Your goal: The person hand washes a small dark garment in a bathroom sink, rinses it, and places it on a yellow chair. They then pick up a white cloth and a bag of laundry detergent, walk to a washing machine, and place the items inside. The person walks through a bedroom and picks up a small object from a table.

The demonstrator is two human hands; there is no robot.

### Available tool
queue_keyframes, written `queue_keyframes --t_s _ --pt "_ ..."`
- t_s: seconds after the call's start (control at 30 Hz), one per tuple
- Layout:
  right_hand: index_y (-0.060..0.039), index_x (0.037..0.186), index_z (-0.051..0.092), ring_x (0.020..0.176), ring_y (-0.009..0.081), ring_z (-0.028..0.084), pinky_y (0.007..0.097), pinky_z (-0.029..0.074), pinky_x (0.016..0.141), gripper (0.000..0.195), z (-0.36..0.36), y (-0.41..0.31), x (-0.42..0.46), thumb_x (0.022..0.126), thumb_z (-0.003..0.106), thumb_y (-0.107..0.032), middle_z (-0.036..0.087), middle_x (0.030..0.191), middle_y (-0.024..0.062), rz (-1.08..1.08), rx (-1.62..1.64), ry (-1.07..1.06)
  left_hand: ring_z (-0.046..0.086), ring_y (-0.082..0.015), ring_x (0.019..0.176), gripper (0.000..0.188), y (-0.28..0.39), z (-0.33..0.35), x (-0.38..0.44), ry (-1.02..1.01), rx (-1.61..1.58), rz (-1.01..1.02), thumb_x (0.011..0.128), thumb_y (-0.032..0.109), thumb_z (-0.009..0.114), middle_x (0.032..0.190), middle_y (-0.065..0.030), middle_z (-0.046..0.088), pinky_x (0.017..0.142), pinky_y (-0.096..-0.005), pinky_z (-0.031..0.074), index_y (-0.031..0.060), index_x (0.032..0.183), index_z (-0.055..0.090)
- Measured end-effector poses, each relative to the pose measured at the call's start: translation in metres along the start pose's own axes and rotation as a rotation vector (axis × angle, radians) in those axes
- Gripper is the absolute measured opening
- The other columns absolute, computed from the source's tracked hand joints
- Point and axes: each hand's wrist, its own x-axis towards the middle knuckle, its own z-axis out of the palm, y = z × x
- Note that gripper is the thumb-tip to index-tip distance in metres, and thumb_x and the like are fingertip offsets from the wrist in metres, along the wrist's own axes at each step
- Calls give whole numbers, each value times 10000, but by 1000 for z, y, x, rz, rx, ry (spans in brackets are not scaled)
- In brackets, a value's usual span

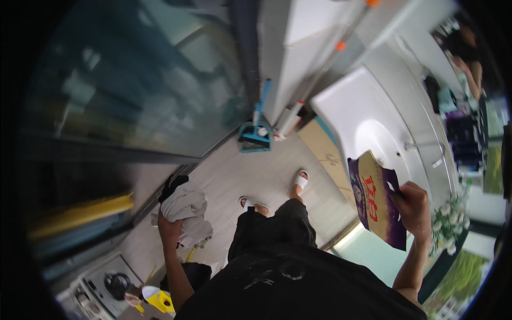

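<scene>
At the left, my left hand (169, 229) grips a bundle of crumpled light grey clothes (185, 204). A black cloth (174, 185) sticks out at the bundle's far side. My right hand (414, 209) is closed on the edge of a purple and tan plastic packet (374, 196), by a cut-out slot. Large red writing covers its front, and its far edge looks uneven, as if torn. The packet is held up in front of the near part of a white washbasin (374, 136) and hides some of it. Whether the packet holds anything cannot be seen.
A blue dustpan (256, 149) with a broom (262, 102) stands by the glass partition (160, 100). A mop (316, 86) leans near the basin. White flowers (448, 224) are at the right. A front-loading washing machine (106, 286) and yellow item (160, 300) are lower left.
</scene>
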Motion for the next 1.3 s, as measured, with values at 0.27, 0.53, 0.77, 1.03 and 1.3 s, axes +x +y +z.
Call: queue_keyframes --t_s 0.27,0.53,0.77,1.03,1.3 --pt "35 695 482 603 122 406 323 329 539 146 -13 -164 -16 774 604 55 439 629 43 -292 -17 -358 641 -207 1035 559 11 -170 -95 400 -427 -112 759 166 802 1116 -113 690 907 -339 495 17 1249 577" --pt "36 717 462 601 244 427 384 356 571 173 89 -434 -64 740 629 -2 440 654 123 -862 -51 -507 629 -180 1048 441 -13 -325 -190 944 -860 -247 823 64 710 1152 -92 668 905 -319 508 -2 1240 586" --pt "14 788 573 643 314 518 397 419 619 151 301 -611 -36 778 676 -95 530 723 153 -1017 81 -697 634 -209 1067 455 -56 -482 -144 1224 -994 -280 827 52 664 1183 -100 652 904 -331 516 -3 1268 569" --pt "77 779 591 706 394 590 429 462 640 172 536 -862 -136 757 656 -80 595 746 207 -1262 29 -949 633 -207 1056 473 -166 -651 -148 1515 -1080 -330 856 91 673 1215 -86 631 895 -337 527 25 1304 537" --pt "57 761 608 732 429 596 465 475 671 168 710 -1119 -291 772 629 -109 599 758 229 -1516 -1 -984 633 -192 1022 474 -312 -773 -133 1715 -1208 -268 828 101 720 1193 -89 644 886 -341 521 18 1269 568"
